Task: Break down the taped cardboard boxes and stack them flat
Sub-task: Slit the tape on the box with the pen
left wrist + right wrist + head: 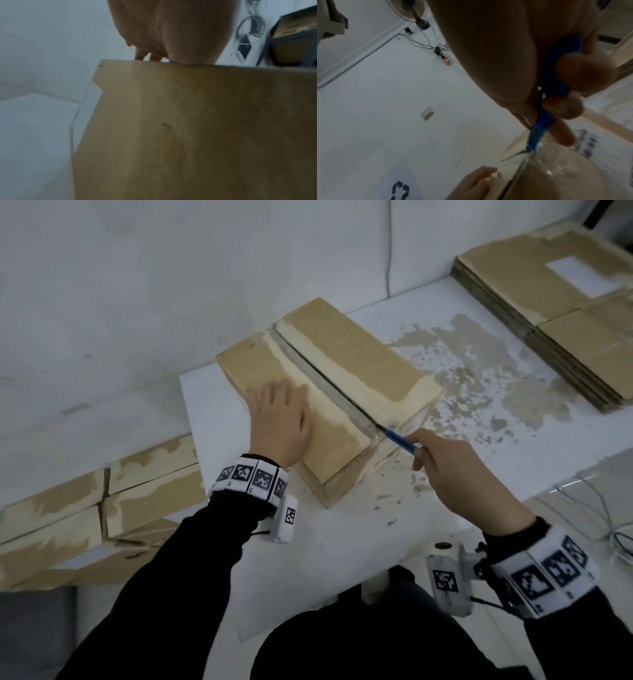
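A closed cardboard box (349,364) with a taped centre seam sits on the white table (342,535). My left hand (281,419) lies flat on the box's near left flap, fingers straight; in the left wrist view the box side (188,128) fills the frame below that hand (171,27). My right hand (455,467) grips a blue box cutter (399,438), its tip at the near end of the seam. In the right wrist view the cutter (544,115) sits between thumb and fingers, its tip at the clear tape (553,169).
A stack of flattened boxes (555,313) lies at the table's back right. More taped boxes (85,518) stand on the floor to the left. Cables (603,518) trail at the right. The table's surface is worn with brown patches (479,371).
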Tool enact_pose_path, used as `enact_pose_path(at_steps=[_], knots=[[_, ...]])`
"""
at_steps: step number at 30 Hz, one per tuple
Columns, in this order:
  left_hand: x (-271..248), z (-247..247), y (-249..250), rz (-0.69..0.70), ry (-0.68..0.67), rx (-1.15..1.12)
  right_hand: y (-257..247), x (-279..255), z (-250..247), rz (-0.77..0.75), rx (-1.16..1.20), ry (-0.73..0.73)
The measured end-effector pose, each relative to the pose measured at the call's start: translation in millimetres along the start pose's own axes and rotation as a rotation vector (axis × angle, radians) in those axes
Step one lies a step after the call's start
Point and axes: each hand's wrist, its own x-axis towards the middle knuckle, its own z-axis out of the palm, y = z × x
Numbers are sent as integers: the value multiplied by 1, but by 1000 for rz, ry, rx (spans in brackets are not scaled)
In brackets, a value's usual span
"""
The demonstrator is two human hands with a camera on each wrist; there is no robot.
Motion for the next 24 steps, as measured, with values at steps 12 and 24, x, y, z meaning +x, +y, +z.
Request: enact_pose_path(at_steps=[12, 24], knots=[[28, 0, 22, 594, -55, -173, 7, -9, 3, 64, 240, 65], [30, 2, 32, 535, 78, -301, 11, -2, 1, 214, 758, -98]])
